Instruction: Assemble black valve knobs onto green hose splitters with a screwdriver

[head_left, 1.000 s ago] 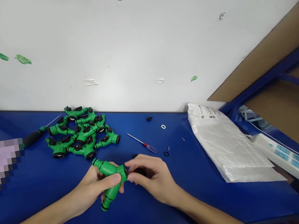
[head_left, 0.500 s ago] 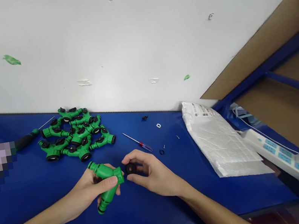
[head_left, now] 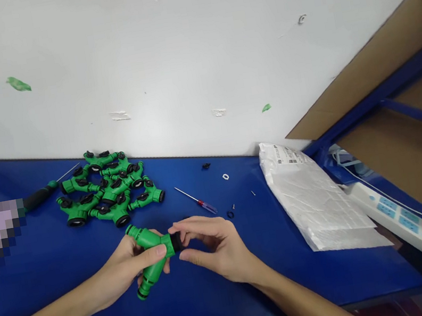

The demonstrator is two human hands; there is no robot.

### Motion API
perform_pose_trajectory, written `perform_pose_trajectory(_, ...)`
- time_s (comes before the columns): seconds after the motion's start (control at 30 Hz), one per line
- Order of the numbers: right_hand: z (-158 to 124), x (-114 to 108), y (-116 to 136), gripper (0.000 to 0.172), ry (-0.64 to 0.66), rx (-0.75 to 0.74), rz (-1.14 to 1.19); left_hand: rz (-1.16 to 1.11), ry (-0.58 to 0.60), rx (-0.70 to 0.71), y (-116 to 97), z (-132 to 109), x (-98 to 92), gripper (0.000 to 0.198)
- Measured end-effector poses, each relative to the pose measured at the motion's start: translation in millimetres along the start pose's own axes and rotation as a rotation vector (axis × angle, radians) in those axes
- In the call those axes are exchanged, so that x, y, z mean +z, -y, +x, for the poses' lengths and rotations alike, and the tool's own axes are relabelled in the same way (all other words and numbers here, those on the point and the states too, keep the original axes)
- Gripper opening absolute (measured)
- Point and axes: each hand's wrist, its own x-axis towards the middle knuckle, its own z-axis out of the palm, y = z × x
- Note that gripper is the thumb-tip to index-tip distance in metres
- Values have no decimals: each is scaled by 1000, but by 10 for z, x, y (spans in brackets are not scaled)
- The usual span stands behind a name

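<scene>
My left hand point(head_left: 137, 259) is closed around a green Y-shaped hose splitter point(head_left: 147, 240), thumb pressed along its collar. The splitter's single end points right, and its two arms open to the left. A black ring cap point(head_left: 176, 242) sits against that single end. Fingertips and thumb of my right hand point(head_left: 213, 244) curve around the cap from the right, above and below it. On the table beyond lie a small screwdriver point(head_left: 205, 205) with a clear purple-and-red handle, a black ring point(head_left: 230, 214), a small screw point(head_left: 233, 206) and a white washer point(head_left: 225, 176).
Several assembled green splitters point(head_left: 113, 190) with black valves lie piled at the back left, beside a larger screwdriver point(head_left: 41, 196). A white padded envelope point(head_left: 314, 194) and a power strip point(head_left: 412, 227) lie on the right. A white wall point(head_left: 177, 50) rises behind the blue table point(head_left: 220, 307).
My right hand has brought the black ring cap left onto the splitter's single end; before, it was held just apart from it. My left hand keeps its hold.
</scene>
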Motion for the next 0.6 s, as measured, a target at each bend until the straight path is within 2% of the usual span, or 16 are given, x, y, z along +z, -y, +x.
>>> perform_pose_trajectory(0.1,3,-13,-2,45,-2,-77,-111,-19,28,14,18,7,-8,42)
perform_pose_trajectory(0.2,15,-2,-2,38,-30,-165,-185,-33,18,34,36,15,-11,42)
perform_pose_trajectory(0.33,26,2,14,31,-46,-146,-224,-40,39,43,35,16,-16,39)
perform_pose_trajectory(0.43,22,-13,46,29,1,-166,-268,-71,86,40,30,13,-23,38)
perform_pose_trajectory(0.6,-1,-16,70,31,48,-305,-278,-297,141,-119,42,4,-33,43)
